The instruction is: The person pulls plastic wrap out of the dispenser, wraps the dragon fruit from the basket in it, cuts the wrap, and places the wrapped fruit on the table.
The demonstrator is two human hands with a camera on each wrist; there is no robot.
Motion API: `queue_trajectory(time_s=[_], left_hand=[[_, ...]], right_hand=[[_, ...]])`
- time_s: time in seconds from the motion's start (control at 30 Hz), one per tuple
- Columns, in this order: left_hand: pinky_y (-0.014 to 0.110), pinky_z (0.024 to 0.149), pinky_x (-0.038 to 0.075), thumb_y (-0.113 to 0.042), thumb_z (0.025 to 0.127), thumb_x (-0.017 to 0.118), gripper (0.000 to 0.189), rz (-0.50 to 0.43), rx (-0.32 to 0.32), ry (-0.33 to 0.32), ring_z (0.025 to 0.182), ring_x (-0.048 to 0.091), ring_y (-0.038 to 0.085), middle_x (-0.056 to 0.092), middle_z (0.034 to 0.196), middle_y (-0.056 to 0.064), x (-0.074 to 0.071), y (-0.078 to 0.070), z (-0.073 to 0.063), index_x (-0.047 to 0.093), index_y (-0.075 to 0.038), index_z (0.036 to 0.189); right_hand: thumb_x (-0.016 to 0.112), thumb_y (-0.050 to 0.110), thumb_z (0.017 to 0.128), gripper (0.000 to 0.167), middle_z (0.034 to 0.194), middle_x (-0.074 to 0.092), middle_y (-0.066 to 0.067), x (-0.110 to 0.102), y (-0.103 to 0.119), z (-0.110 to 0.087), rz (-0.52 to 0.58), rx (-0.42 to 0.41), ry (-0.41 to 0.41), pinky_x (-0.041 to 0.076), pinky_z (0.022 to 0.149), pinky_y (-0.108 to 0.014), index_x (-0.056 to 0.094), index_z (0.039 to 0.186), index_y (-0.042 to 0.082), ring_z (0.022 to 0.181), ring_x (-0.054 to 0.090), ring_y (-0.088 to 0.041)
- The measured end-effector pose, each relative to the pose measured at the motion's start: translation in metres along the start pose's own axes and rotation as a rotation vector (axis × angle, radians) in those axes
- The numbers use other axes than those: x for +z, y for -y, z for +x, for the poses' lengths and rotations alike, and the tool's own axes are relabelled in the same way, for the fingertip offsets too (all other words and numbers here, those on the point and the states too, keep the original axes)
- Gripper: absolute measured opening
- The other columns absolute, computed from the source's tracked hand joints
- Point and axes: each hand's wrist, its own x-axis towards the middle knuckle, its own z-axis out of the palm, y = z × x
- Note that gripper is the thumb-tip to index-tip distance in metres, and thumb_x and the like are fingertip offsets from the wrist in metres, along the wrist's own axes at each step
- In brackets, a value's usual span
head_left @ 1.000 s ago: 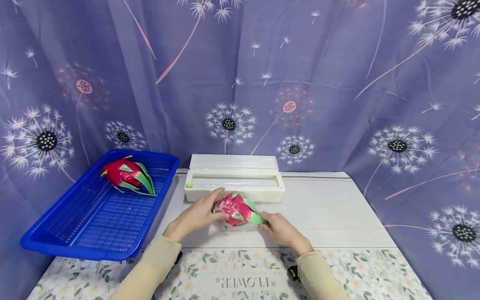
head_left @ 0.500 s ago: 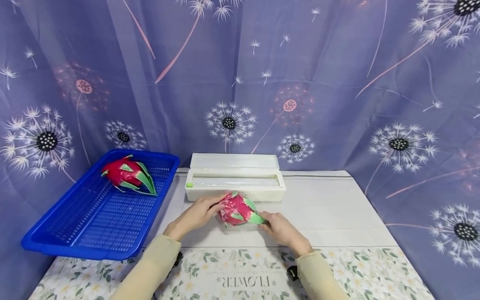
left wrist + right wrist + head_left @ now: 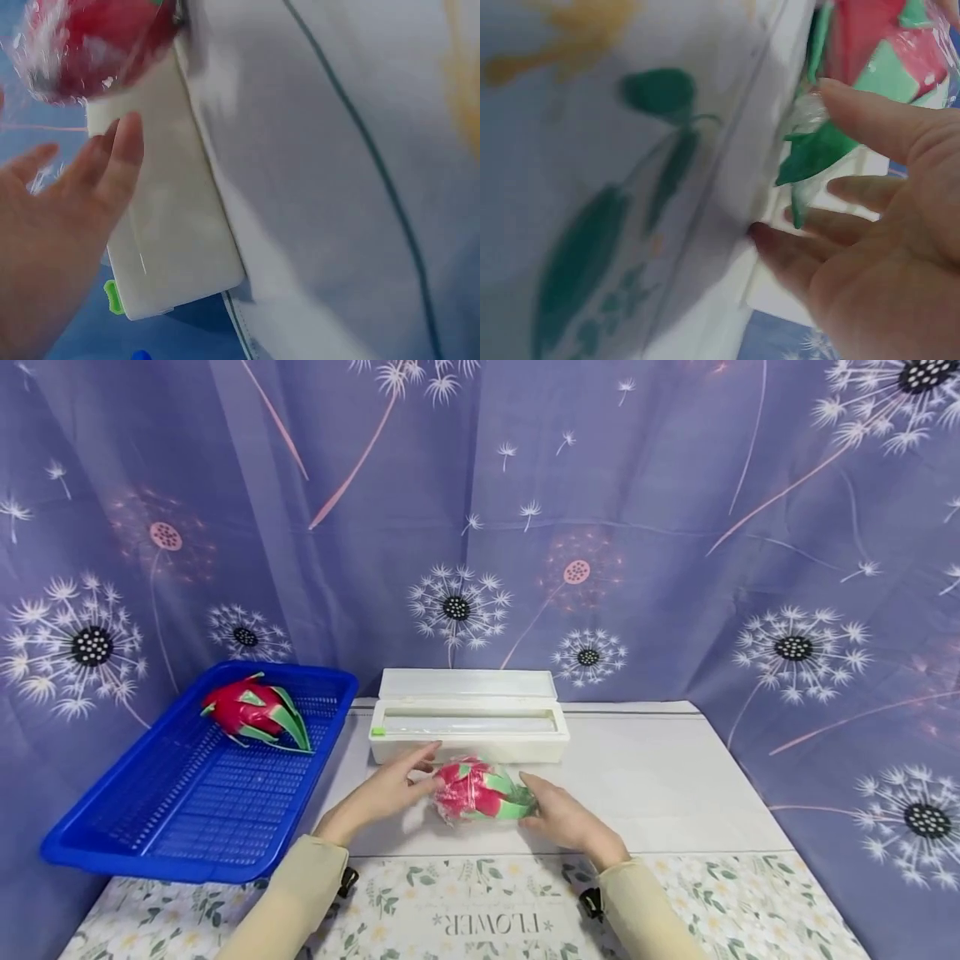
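Centre of the head view, lower half: red dragon fruit with green scales, wrapped in clear plastic film (image 3: 480, 790), lying on the white tablecloth (image 3: 660, 785) just in front of the long white cling-film dispenser box (image 3: 468, 718). Film crinkled and glossy over the red skin, whitish highlights across the surface (same shine in the left wrist view, upper left (image 3: 90, 45)). Green leaf tips pressed flat under the film on the right end; in the right wrist view, green scales and bunched film (image 3: 817, 146) at upper right of frame.

Left hand (image 3: 386, 793) against the left end of the fruit, fingers straight and relaxed, fingertips touching the film, not curled round it. Right hand (image 3: 566, 818) at the right end, fingers spread and extended, tips against the green scales; no pinch visible.

Dispenser box lid open, small green tab at its left front corner (image 3: 378, 732).

Left of frame: blue perforated plastic basket (image 3: 187, 810), tilted, holding a second unwrapped red dragon fruit (image 3: 255, 710) in its far part.

Bottom edge: floral-print cloth lettered FLOWER (image 3: 487, 925).
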Motion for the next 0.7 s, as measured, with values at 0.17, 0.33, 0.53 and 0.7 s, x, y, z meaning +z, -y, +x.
queue_trajectory(time_s=[0.17, 0.33, 0.53, 0.7], left_hand=[[0.056, 0.106, 0.032, -0.042, 0.072, 0.086, 0.110, 0.048, 0.019, 0.135, 0.136, 0.036, 0.033, 0.030, 0.155, 0.012, 0.011, -0.006, 0.003, 0.020, -0.021, 0.157], [0.055, 0.107, 0.031, -0.039, 0.071, 0.087, 0.116, 0.012, -0.015, 0.129, 0.135, 0.037, 0.035, 0.030, 0.154, 0.017, 0.019, -0.009, 0.008, 0.014, -0.019, 0.158], [0.049, 0.068, 0.056, -0.025, 0.078, 0.084, 0.112, -0.332, -0.147, 0.207, 0.085, 0.066, 0.034, 0.032, 0.147, 0.026, 0.023, -0.007, 0.012, 0.006, -0.021, 0.158], [0.047, 0.071, 0.056, -0.024, 0.078, 0.084, 0.109, -0.380, -0.148, 0.195, 0.086, 0.065, 0.032, 0.035, 0.146, 0.024, 0.026, -0.001, 0.012, 0.011, -0.022, 0.158]], right_hand=[[0.077, 0.014, 0.083, 0.084, 0.150, 0.037, -0.021, -0.001, 0.004, -0.003, -0.011, 0.054, 0.015, 0.027, 0.111, -0.053, 0.029, 0.152, 0.001, 0.137, 0.035, -0.039], [0.078, 0.015, 0.080, 0.081, 0.142, 0.043, -0.026, -0.001, 0.009, -0.001, -0.090, 0.143, -0.027, 0.032, 0.108, -0.054, 0.037, 0.148, 0.000, 0.132, 0.040, -0.041], [0.079, 0.016, 0.080, 0.076, 0.128, 0.051, -0.019, 0.003, 0.008, 0.006, -0.079, 0.200, 0.023, 0.039, 0.102, -0.053, 0.042, 0.146, 0.006, 0.122, 0.050, -0.036], [0.078, 0.014, 0.080, 0.062, 0.116, 0.055, -0.008, 0.004, 0.003, 0.008, -0.083, 0.134, 0.022, 0.043, 0.099, -0.050, 0.051, 0.135, 0.006, 0.111, 0.054, -0.028]])
